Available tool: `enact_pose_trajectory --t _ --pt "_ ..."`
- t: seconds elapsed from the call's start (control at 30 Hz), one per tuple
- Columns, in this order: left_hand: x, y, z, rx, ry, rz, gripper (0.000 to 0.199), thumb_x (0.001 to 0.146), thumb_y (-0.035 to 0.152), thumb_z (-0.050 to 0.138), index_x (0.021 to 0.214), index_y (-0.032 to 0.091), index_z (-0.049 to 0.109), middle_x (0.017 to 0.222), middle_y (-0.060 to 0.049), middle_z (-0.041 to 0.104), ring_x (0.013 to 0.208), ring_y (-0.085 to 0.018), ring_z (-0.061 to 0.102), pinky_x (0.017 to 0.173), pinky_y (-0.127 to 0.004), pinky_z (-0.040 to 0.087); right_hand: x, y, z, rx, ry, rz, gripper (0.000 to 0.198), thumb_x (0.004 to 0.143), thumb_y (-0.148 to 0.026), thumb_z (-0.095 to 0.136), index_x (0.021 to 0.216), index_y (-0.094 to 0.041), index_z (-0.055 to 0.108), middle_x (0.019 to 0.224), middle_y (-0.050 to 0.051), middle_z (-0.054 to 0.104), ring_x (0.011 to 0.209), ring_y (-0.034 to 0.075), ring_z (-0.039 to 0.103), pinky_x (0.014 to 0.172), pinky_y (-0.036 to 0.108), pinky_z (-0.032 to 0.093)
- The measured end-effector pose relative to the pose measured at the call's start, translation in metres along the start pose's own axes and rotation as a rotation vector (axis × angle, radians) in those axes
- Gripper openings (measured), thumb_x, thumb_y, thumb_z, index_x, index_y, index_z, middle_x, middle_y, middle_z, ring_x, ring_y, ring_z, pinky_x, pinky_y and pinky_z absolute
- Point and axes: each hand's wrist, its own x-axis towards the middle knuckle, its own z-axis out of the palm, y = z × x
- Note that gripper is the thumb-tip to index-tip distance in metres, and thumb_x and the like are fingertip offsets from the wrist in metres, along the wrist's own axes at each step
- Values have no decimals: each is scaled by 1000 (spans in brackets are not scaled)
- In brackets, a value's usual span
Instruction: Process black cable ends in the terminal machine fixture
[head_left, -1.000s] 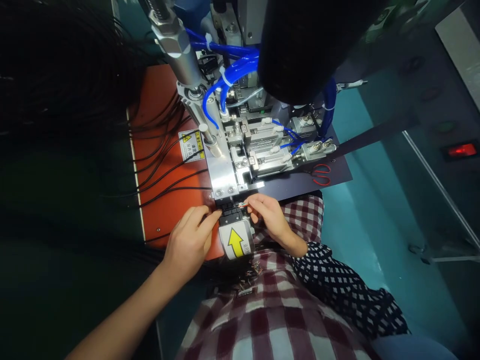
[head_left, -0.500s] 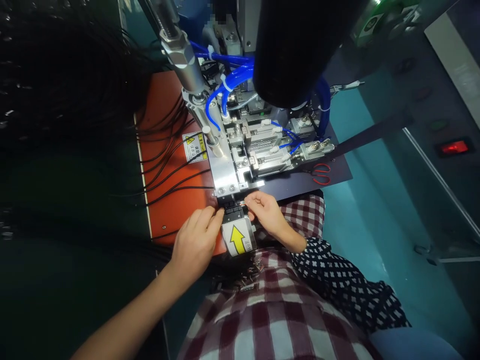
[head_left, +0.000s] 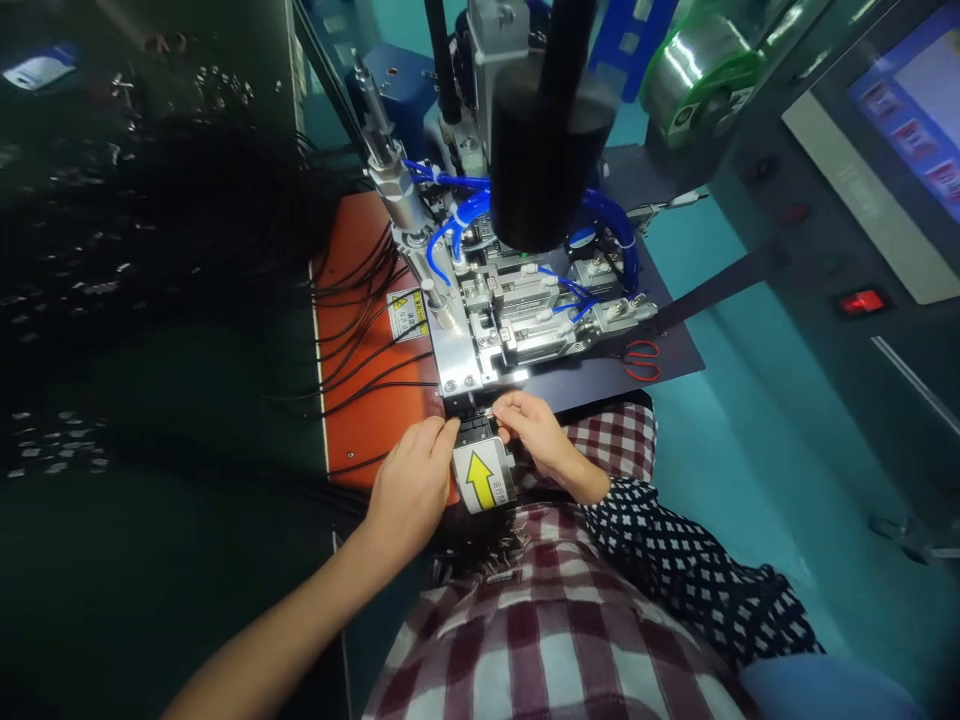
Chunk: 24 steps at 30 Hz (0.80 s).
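Note:
My left hand has its fingers bent and pressed together at the left side of a small black slotted fixture at the front of the machine. What those fingertips hold, if anything, is hidden. From the right, my right hand pinches a small shiny piece between thumb and forefinger, at the fixture's right edge. Too little of the piece shows to name it. Just below the fixture is a white label with a yellow arrow. A silver metal plate stands right above it.
Black cables cross the orange base from a dark bundle at left. Metal cylinders with blue air tubes and a black cylinder rise behind. Red-handled scissors lie at right; a control panel with a red switch stands farther right.
My view has shifted, bringing more of the machine's back, a green-rimmed reel and the panel screen into sight. Both hands stay at the black fixture with almost the same grip.

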Motion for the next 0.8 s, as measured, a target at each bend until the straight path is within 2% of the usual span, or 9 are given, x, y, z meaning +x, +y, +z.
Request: enact_pose_trajectory --t 0.13,0.3,0.43,0.6,0.7,0.8 --pt "11 5 3 -130 -10 44 37 90 11 43 126 9 53 109 -14 61 96 -25 56 84 -39 52 0 1 0 9 -6 -17 24 77 -40 67 75 -18 57 52 -5 54 49 10 46 54 26 36" --pt "19 14 12 -103 -36 -33 33 91 12 42 120 13 56 108 -12 61 93 -24 55 82 -37 50 0 1 1 -3 -8 -25 25 76 -41 67 74 -19 56 52 -5 53 49 11 45 53 27 36" --pt "19 23 17 -79 -34 -102 34 90 10 41 119 12 58 104 -13 60 89 -23 55 80 -37 50 0 1 0 -38 3 -57 26 76 -42 67 73 -19 55 53 -5 52 49 11 46 54 27 36" --pt "-12 12 12 -193 67 -215 44 93 11 35 134 14 48 118 -14 56 109 -22 54 93 -36 50 1 0 -1 -64 -6 -82 26 79 -43 65 74 -19 56 55 -5 53 51 11 47 56 27 37" --pt "-40 5 8 -70 59 -317 47 96 17 35 143 15 40 127 -17 54 116 -27 52 96 -45 48 1 2 -1 -54 -3 -84 27 78 -43 67 74 -18 56 56 -6 53 51 11 47 56 27 37" --pt "-56 3 7 52 -4 -341 50 96 24 39 145 13 37 133 -18 52 120 -32 50 96 -47 47 2 3 -1 -43 -11 -86 27 78 -42 67 74 -18 56 57 -6 53 51 10 48 56 26 37"
